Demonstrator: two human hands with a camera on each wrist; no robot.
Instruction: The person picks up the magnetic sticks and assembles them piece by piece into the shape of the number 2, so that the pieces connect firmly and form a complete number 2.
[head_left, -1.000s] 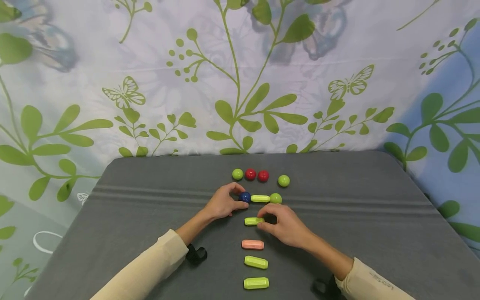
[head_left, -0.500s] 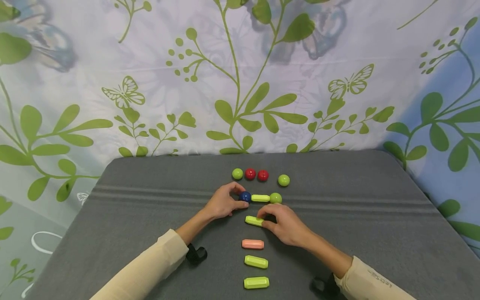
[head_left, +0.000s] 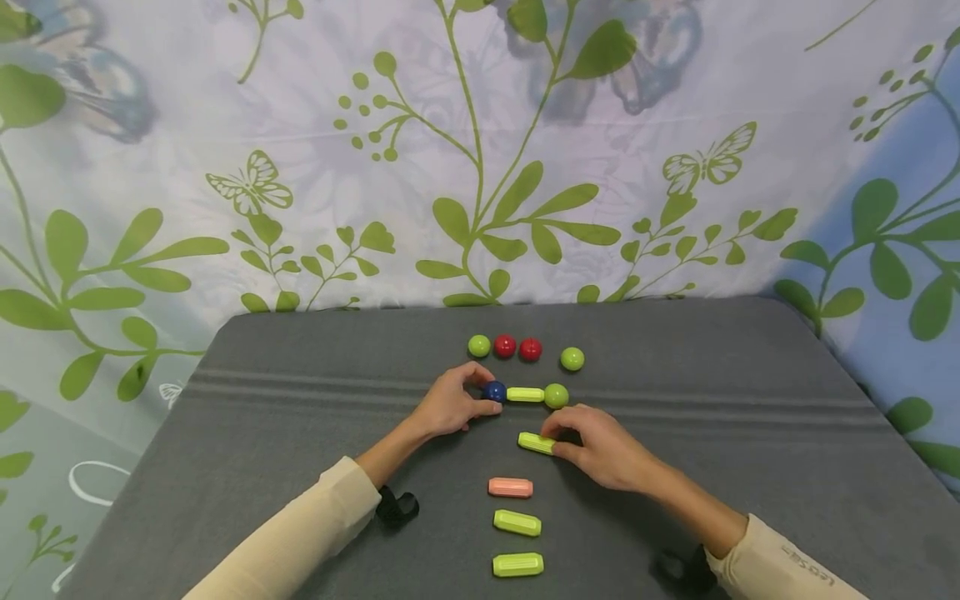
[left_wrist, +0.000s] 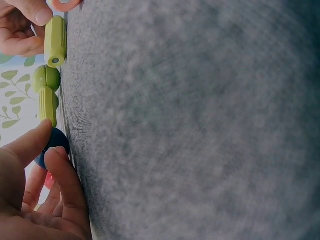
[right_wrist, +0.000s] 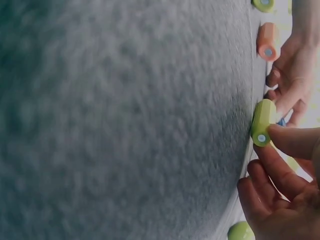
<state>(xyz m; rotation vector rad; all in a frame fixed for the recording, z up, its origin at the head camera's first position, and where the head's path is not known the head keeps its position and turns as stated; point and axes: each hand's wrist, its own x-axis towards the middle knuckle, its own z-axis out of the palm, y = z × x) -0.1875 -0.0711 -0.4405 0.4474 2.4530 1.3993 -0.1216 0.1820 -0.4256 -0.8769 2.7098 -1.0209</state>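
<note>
With thumb and fingers, my left hand holds a dark blue ball on the grey table. A lime-green ridged rod extends right from that ball and meets a green ball at its far end. My right hand pinches a second lime-green rod by its right end, just in front of this line. In the right wrist view, a small round pale metallic spot shows in the end of the pinched rod. The thumb and fingers of my left hand partly cover the blue ball in the left wrist view.
Behind the line lie a green ball, two red balls and another green ball. Nearer me are a salmon-pink rod and two lime rods in a column. A leaf-patterned cloth hangs beyond the grey table.
My right hand has drawn the pinched rod to the right, out of the column of rods, and it now lies slightly tilted. The left hand stays at the blue ball.
</note>
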